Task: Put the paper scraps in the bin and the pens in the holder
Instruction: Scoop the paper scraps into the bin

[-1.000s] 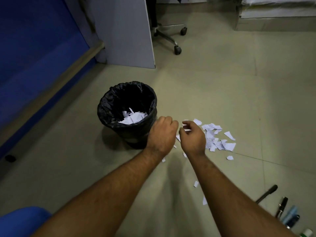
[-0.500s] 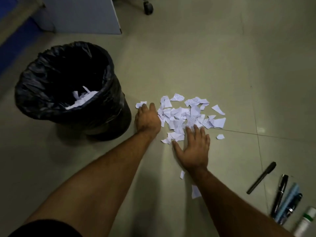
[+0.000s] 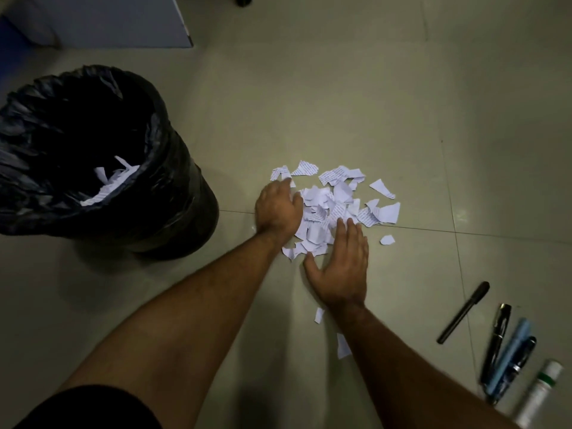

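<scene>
A heap of white torn paper scraps [image 3: 337, 201] lies on the floor right of the black-lined bin [image 3: 173, 193], which holds some scraps inside. My left hand [image 3: 278, 210] rests curled on the heap's left edge. My right hand [image 3: 343, 264] lies flat, fingers spread, on the heap's near edge. Two stray scraps [image 3: 318, 314] lie by my right wrist. Several pens [image 3: 464, 311] and a white marker [image 3: 538, 393] lie on the floor at the lower right. No holder is in view.
A pale partition panel [image 3: 123, 23] stands at the top left, with a chair caster [image 3: 244, 0] at the top edge. Tiled floor surrounds the heap.
My hands dropped from beside the bin's rim onto the scrap heap, and my view tilted down and closer. Since half a second ago they pressed the scraps slightly closer together.
</scene>
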Motion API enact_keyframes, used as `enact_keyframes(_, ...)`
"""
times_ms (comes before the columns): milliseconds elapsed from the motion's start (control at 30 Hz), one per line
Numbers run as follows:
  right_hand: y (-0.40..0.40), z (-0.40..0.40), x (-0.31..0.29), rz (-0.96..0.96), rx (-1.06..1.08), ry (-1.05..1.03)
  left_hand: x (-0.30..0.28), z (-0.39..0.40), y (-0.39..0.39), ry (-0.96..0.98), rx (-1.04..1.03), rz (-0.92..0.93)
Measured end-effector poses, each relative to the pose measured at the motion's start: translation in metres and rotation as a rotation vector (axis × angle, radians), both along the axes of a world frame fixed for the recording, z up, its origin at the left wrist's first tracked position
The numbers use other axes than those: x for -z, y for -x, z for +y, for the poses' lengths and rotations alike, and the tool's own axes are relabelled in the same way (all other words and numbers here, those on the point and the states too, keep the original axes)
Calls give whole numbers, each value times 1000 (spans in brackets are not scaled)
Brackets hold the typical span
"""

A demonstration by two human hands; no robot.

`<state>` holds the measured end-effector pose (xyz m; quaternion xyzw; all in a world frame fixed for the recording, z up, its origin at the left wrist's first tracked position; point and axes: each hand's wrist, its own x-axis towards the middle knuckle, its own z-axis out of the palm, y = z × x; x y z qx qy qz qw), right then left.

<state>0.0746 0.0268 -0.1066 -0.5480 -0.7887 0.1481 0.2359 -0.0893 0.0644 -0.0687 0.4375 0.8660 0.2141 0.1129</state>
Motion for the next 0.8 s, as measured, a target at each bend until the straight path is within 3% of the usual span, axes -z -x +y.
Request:
enact_keyframes(100,-1,1,-4,-94,94,37,-1,6,-17,-103,168,-1)
enact_keyframes(200,1,2,-5,-146,136,58,-3,24,-11,-131,97,27)
enact_keyframes(367,3,4,-3,-144,166,77,6,54,-7,88,292,-7)
enact_keyframes(467,3,4,-4,-157,154,92,12,33,-18,-146,326,-84)
enact_keyframes(567,3,4,-4,-228,95,99,11,35,-22,-228,271,27)
enact_keyframes(633,3,5,-2,-255,83,112,4,56,-23,-154,368,76)
enact_keyframes(800,3,7,-6,-252,71,157,-4,97,-57,141,836,133)
